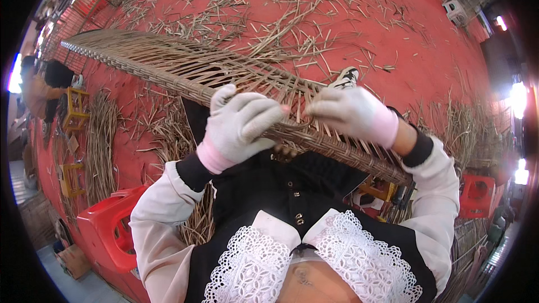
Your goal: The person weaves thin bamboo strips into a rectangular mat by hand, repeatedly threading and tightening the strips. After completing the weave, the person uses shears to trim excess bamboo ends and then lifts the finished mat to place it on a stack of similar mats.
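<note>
Gripped at its thick bound rim by both gloved hands: one woven cane panel (168,62), unfinished, held across the lap and stretching away up and to the left of the grip. Left hand (238,126), in a white knit glove with pink cuff, is closed over the rim, fingers curled around the edge. Right hand (351,113), gloved alike, is set just beside it on the same rim, fingertips pinched on a thin cane strand (297,109) between the two hands (whether the strand is fully clamped cannot be told). Loose upright strands are seen standing from the weave just beyond the grip. Listed around it: red floor (449,62) strewn with cane offcuts (281,17) beyond the panel; red plastic stool (109,227) below and left of the left hand; second red stool (477,193) right of the right forearm; cane bundle (101,146) far left.
</note>
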A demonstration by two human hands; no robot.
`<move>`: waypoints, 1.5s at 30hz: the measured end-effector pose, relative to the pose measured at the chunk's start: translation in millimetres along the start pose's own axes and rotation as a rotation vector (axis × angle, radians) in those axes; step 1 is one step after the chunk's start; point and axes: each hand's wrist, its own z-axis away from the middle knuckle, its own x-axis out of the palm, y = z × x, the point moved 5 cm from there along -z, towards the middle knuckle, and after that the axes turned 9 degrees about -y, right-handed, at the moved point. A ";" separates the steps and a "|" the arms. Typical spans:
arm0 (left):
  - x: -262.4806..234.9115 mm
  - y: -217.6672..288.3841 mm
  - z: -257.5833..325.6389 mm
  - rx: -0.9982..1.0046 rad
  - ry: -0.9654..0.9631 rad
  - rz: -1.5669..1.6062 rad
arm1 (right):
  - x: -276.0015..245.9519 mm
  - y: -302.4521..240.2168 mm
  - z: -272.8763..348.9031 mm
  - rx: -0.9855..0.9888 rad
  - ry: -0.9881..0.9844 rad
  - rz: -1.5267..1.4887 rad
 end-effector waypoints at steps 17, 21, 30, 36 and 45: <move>12.1 25.4 -20.1 -0.057 -0.111 0.038 | 10.0 -4.4 10.0 0.195 -0.206 -0.706; 11.2 29.7 -14.7 0.200 0.125 -0.083 | 12.2 -65.7 19.3 -0.149 -0.175 0.139; 29.8 71.1 -30.1 0.085 -0.004 -0.179 | 17.0 40.0 46.0 -0.112 -0.108 -0.161; 30.0 80.3 -47.1 -0.004 -0.184 -0.152 | 55.4 67.3 7.5 0.081 -0.574 -0.086; 26.2 81.1 -49.1 -0.049 -0.210 0.044 | 1.6 23.9 58.3 0.121 -0.177 -0.074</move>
